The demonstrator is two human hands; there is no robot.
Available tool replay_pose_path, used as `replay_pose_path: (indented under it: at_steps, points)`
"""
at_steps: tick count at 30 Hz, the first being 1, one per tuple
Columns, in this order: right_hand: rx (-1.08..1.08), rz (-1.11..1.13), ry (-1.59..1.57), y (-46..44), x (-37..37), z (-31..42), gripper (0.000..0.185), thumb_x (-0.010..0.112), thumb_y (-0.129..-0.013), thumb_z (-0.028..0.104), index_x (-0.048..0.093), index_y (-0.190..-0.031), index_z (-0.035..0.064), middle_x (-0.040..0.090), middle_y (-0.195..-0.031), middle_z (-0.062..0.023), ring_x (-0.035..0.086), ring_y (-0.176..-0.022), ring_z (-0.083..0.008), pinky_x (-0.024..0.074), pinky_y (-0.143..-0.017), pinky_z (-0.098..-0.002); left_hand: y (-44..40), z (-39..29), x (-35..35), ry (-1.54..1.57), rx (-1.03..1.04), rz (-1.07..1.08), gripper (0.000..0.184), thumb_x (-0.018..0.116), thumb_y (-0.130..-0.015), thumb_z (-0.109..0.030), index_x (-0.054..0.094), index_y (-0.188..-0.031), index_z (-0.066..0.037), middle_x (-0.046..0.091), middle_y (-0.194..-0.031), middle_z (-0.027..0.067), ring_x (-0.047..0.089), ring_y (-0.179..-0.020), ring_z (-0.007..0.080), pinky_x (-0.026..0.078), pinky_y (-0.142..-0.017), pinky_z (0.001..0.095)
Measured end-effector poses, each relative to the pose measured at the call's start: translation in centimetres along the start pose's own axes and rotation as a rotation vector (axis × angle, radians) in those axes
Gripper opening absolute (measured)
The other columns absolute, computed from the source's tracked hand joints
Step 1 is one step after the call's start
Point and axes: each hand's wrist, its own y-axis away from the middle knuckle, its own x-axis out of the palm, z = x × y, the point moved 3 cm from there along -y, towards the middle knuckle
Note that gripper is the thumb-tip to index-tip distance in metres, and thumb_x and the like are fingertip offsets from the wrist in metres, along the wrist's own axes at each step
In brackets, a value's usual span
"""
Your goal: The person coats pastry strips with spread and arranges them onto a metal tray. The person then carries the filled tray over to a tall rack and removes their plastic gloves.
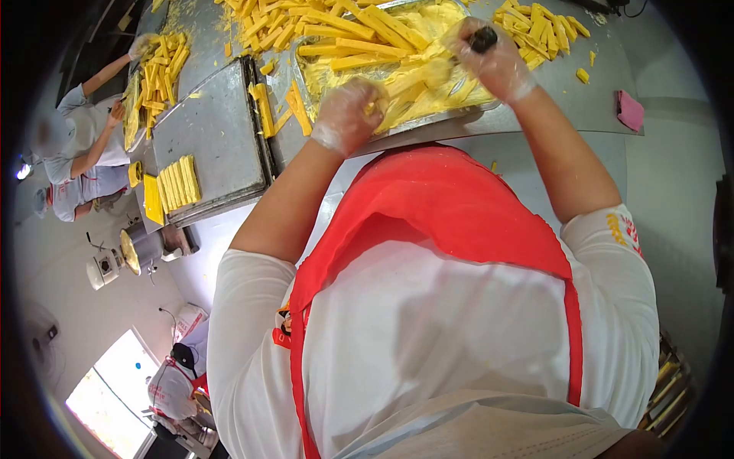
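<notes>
Pleated fabric (474, 428), filmy-gloved hands (350, 115), dark handle (483, 40), blocky yellow sticks (359, 46)

Left hand (350, 115) curled, right hand (493, 65) closed, both gloved

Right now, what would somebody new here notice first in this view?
Probably the bright red apron across the middle. Next, the yellow sticks heaped in and around the shallow tray at the top, on the metal table. Then the clear-gloved hands over that tray: left hand near its front edge, right hand gripping a black handle.
</notes>
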Motion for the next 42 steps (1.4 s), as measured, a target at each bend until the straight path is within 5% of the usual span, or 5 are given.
replay_pose_path:
  at_steps: [2, 20, 26, 37, 42]
  points:
    - [-0.022, 0.05, -0.171, 1.7, 2.4, 4.4, 0.017, 0.066, -0.089, 0.02, 0.057, -0.087, 0.0053, 0.057, -0.074, -0.0077, 0.053, -0.067, -0.0191, 0.0468, -0.065, -0.0326, -1.1, 0.6, -1.0, 0.159, -0.602, 0.086, 0.026, 0.065, -0.076, -0.024, 0.067, -0.093, -0.004, 0.067, -0.091, 0.0196, 0.064, -0.085, 0.0348, 0.051, -0.078, 0.0421]
    - [-0.203, -0.071, 0.32, 2.0, 2.4, -2.8, 0.006, 0.059, -0.084, -0.001, 0.055, -0.085, 0.0027, 0.05, -0.078, -0.0119, 0.052, -0.072, -0.0275, 0.0439, -0.071, -0.0324, 28.7, 16.8, -14.8, -0.338, -1.107, -0.716, 0.022, 0.07, -0.076, -0.022, 0.07, -0.09, -0.006, 0.068, -0.084, 0.0154, 0.066, -0.081, 0.0316, 0.052, -0.073, 0.0401]
    - [-0.313, -0.046, 0.521, 1.6, 3.3, -1.7, 0.011, 0.063, -0.079, -0.001, 0.054, -0.084, 0.0028, 0.054, -0.08, -0.0149, 0.056, -0.077, -0.0344, 0.0464, -0.071, -0.0382, 36.1, 22.5, -12.5, -0.732, -1.313, 0.006, 0.036, 0.055, -0.082, -0.037, 0.071, -0.1, -0.011, 0.069, -0.099, 0.0145, 0.064, -0.095, 0.0318, 0.047, -0.091, 0.0401]
    - [-0.208, -0.208, 0.445, 2.4, 3.8, -0.4, 0.012, 0.064, -0.077, 0.001, 0.053, -0.08, 0.0037, 0.054, -0.077, -0.0159, 0.056, -0.071, -0.0367, 0.0456, -0.064, -0.0396, 19.9, 16.0, -13.5, -0.229, -0.567, -0.646, 0.028, 0.069, -0.079, -0.02, 0.069, -0.105, -0.01, 0.069, -0.102, 0.0107, 0.063, -0.097, 0.0316, 0.049, -0.088, 0.0417]
    - [-0.089, -0.158, 0.414, 2.1, 3.7, -0.1, 0.011, 0.064, -0.078, 0.002, 0.054, -0.081, 0.0032, 0.055, -0.077, -0.0158, 0.057, -0.072, -0.0357, 0.0464, -0.065, -0.0387, 3.3, 10.9, -6.8, -0.232, -0.204, -0.087, 0.029, 0.063, -0.082, -0.016, 0.067, -0.111, -0.015, 0.065, -0.117, 0.0105, 0.063, -0.104, 0.0286, 0.05, -0.09, 0.038]
